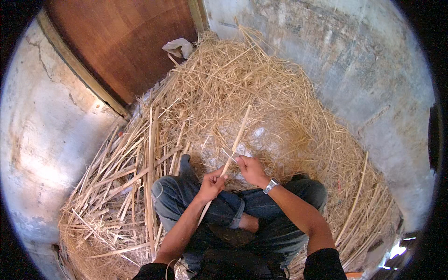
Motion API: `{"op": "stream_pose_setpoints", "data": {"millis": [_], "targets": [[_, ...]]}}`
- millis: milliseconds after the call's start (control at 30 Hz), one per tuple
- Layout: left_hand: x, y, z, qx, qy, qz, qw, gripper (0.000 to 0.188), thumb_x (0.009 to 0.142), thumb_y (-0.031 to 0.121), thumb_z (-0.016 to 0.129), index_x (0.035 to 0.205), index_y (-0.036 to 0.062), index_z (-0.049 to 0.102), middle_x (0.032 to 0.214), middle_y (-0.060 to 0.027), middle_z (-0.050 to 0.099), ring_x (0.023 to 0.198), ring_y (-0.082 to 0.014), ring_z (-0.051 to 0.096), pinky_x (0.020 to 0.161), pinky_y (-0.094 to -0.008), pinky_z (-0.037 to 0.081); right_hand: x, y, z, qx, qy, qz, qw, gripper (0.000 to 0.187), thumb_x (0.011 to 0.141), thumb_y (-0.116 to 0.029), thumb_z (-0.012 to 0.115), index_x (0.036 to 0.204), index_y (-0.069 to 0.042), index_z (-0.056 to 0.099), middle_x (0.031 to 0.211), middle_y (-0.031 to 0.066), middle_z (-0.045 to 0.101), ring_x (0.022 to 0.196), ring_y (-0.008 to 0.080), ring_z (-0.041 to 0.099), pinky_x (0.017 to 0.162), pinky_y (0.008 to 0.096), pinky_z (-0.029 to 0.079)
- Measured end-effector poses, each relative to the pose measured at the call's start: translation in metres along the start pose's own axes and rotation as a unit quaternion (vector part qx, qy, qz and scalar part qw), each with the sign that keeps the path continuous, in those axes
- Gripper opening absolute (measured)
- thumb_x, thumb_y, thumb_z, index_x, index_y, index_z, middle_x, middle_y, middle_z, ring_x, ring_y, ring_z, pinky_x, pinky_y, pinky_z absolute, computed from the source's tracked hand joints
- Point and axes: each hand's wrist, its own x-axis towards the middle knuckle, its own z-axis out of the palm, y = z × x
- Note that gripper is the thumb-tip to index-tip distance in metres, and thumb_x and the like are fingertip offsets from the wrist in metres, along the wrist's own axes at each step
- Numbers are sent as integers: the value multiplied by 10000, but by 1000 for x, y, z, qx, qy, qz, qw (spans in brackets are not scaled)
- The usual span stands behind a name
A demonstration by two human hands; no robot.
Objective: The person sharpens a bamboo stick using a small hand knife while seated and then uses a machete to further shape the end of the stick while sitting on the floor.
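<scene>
I sit cross-legged with a long pale bamboo strip [242, 127] slanting up and away in front of me. My left hand [212, 185] is closed round its lower part, and its thin tail runs down past my left wrist. Just to the right, my right hand [253, 171] is closed on a small knife, its handle hidden in my fingers. The thin knife blade [228, 153] crosses the strip a little above my left hand and appears to touch it.
A heap of straw-like shavings [252, 70] spreads ahead and to both sides. Several bamboo strips [150, 163] lie piled on the left. A brown wooden door [126, 42] and worn walls [354, 60] stand around me. A whitish bag [178, 47] lies by the door.
</scene>
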Motion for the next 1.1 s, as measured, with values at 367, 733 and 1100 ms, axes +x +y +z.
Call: {"op": "stream_pose_setpoints", "data": {"millis": [367, 733, 1100], "targets": [[6, 3, -7, -19, 39, -41, 998, 607, 912, 20, 571, 1495, 89, 416, 575, 32, 475, 449, -64, 424, 424, -222, 362, 9, 1, -14, 300, -39, 210, 930, 363, 1004, -345, 571, 787, -55, 601, 613, -53, 484, 510, 70, 411, 460, 271, 343], [1, -2, 3, 24, -69, -19, 997, 664, 909, -46, 500, 1536, 101, 340, 754, -8, 550, 603, -76, 519, 481, -230, 458, 18, -11, -35, -62, -7, 74, 995, 342, 809, -322, 763, 732, -7, 652, 633, 174, 611, 540, 265, 598, 531, 388, 461], [0, 1, 13, 98, -32, 25, 994, 487, 1048, 225, 500, 1510, 114, 396, 626, 28, 487, 489, -43, 426, 451, -219, 381, 12, -13, -29, -82, -48, 33, 995, 316, 851, -280, 716, 727, -10, 609, 645, 194, 612, 586, 385, 607, 555, 449, 474]]}}
